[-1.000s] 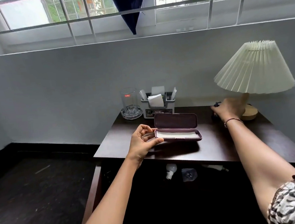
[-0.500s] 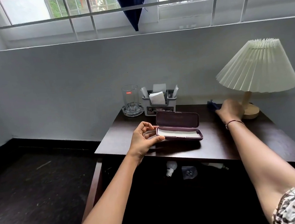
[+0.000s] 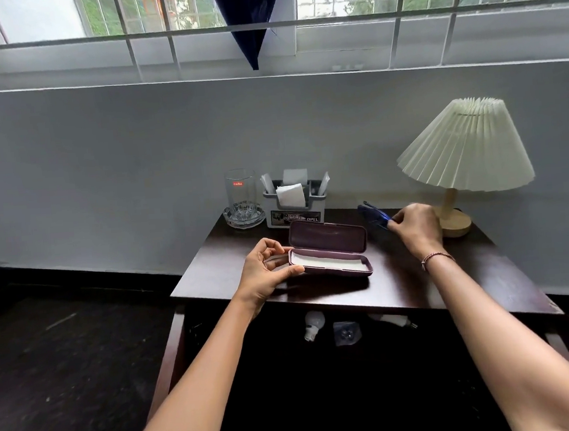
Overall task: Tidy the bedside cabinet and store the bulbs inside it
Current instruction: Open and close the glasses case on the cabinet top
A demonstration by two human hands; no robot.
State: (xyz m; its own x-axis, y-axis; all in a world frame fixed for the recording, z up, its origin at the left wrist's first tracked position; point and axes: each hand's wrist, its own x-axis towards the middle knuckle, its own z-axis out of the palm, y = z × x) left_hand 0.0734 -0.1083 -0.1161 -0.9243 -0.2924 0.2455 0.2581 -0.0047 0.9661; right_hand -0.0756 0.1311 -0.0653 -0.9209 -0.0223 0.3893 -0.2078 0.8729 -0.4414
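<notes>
Bulbs [image 3: 313,323] low in the dark cabinet [image 3: 213,283], just below the near edge of its top.
Left hand [image 3: 264,275] at left end of open case [image 3: 328,240] mid-top, thumb and curled fingers pinching its near-left corner. Right hand [image 3: 415,228] just beside lamp [image 3: 463,151] base, fingertips pinching blurred blue glasses [image 3: 374,216] right of the case lid. Glass [image 3: 241,193] and organizer [image 3: 294,211] side by side at far edge.
</notes>
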